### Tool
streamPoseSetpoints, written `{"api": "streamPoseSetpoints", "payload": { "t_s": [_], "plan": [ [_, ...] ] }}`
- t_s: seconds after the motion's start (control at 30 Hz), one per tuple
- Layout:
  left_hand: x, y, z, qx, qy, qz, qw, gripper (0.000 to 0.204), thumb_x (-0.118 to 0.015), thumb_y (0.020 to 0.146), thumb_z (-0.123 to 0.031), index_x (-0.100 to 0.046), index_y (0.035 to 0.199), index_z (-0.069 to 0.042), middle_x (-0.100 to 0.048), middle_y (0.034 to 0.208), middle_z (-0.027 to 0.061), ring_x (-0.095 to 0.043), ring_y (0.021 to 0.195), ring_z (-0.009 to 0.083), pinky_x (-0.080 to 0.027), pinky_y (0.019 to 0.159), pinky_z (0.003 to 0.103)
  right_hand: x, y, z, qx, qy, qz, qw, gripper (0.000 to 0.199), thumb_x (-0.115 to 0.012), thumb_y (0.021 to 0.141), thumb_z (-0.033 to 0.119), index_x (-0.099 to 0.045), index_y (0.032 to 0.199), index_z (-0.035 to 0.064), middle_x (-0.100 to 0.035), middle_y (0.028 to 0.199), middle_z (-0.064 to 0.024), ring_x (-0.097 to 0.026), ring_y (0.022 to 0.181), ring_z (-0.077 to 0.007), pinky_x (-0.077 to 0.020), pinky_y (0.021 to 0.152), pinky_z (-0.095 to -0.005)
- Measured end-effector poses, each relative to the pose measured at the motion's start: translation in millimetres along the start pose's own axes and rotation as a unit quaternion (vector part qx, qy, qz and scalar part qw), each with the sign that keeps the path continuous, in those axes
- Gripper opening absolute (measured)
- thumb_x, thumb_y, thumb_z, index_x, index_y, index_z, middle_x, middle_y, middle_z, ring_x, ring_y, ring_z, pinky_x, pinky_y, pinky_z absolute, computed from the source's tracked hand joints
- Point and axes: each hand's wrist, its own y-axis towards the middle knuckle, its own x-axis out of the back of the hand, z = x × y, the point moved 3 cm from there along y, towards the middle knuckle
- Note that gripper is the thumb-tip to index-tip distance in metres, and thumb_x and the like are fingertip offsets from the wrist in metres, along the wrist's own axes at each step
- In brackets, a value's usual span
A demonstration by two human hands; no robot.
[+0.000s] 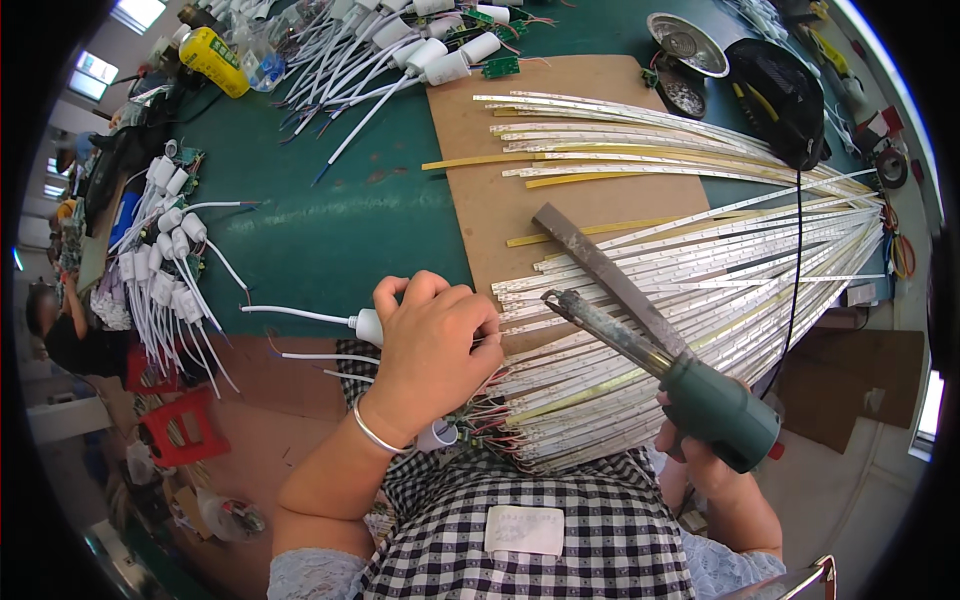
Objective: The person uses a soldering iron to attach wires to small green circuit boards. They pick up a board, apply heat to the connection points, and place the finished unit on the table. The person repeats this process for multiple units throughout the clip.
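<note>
My left hand (pixel 435 335) is over the table's near edge, fingers curled and thumb pressed to them beside the LED strip ends. What they pinch is hidden. From under this hand sticks a white cylindrical cap (pixel 368 326) with a white cable running left. My right hand (pixel 692 462) grips the dark green handle of a soldering iron (pixel 720 412), its metal barrel angled up and left over the strips. A fan of long white LED strips (pixel 690 270) spreads from the right. Across it, beyond the iron, runs a flat grey bar (pixel 605 272).
A brown board (pixel 560 80) lies under the strips on the green table (pixel 330 230). White caps with cables form piles at the left (pixel 165 250) and back (pixel 420 60). Round metal dishes (pixel 690 45) stand at the back right. A black cord (pixel 798 260) hangs near the iron.
</note>
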Motion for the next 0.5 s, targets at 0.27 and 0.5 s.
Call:
{"api": "streamPoseSetpoints", "payload": {
  "t_s": [0.27, 0.5],
  "plan": [
    [0.1, -1.7, -0.3, 0.002, 0.008, 0.001, 1.000, 0.009, -0.067, 0.065, -0.010, -0.060, 0.068, -0.015, -0.056, 0.066, -0.0050, -0.050, 0.083, 0.0184, -0.026, 0.085, 0.040, 4.6, 1.4, -5.5, 0.065, -0.080, 0.039, 0.994, 0.029, -0.058, 0.077, 0.000, -0.059, 0.106, -0.0030, -0.061, 0.081, -0.0085, -0.063, 0.058, -0.0153, -0.0503, 0.056, -0.0271],
    [1.3, 0.6, -2.5, 0.010, 0.024, 0.011, 1.000, 0.007, -0.067, 0.066, -0.012, -0.061, 0.070, -0.014, -0.057, 0.067, -0.0048, -0.049, 0.084, 0.0182, -0.026, 0.084, 0.039, 9.7, -3.3, -4.9, 0.017, 0.077, -0.049, 0.996, 0.029, -0.059, 0.083, 0.007, -0.057, 0.110, -0.0032, -0.063, 0.082, -0.0069, -0.061, 0.059, -0.0146, -0.0483, 0.055, -0.0268]
  ]
}}
